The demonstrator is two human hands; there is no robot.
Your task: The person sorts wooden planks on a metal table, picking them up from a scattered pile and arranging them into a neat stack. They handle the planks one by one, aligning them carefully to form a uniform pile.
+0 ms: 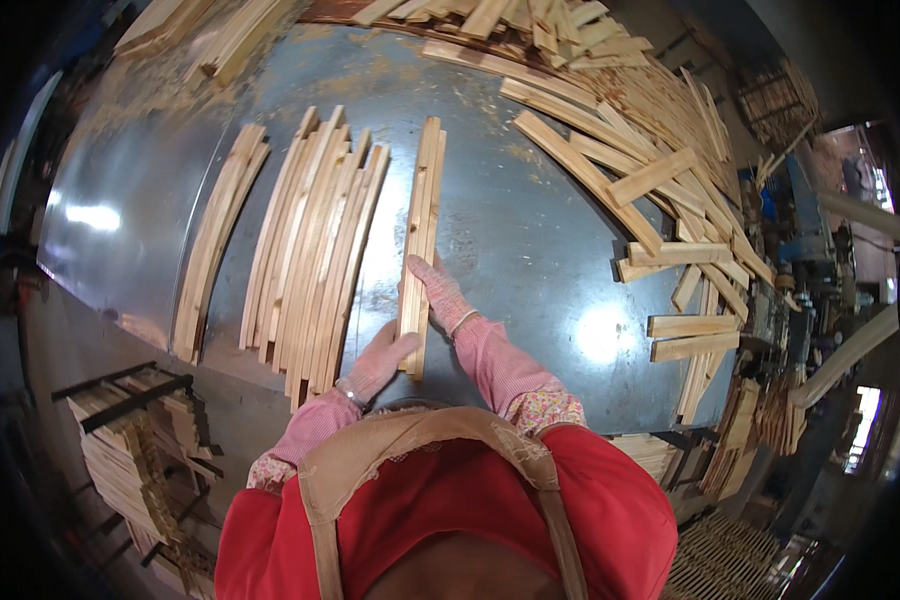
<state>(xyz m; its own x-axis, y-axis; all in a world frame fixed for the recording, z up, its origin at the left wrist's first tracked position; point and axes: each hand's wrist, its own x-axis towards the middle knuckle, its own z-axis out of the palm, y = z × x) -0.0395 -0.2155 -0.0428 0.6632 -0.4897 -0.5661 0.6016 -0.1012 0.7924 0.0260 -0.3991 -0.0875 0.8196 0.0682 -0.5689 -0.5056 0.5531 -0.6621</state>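
Note:
A narrow bundle of pale wooden strips (425, 190) lies lengthwise on the metal table in front of me, pointing away. My gloved left hand (375, 362) grips its near end from the left, thumb laid over the top. Farther up the same bundle, my gloved right hand (438, 290) holds it from the right side. The undersides of both hands' fingers are hidden. Just left of the bundle sits a wider row of wooden strips (315, 250), side by side with uneven ends. Beyond that row is a smaller group of strips (218, 245).
The grey metal table (530, 250) bears a loose, crossed pile of strips (660, 200) at the right. More wood pieces (530, 30) heap up at the far edge, with boards (230, 45) at far left. A rack of stacked wood (135, 450) stands below left.

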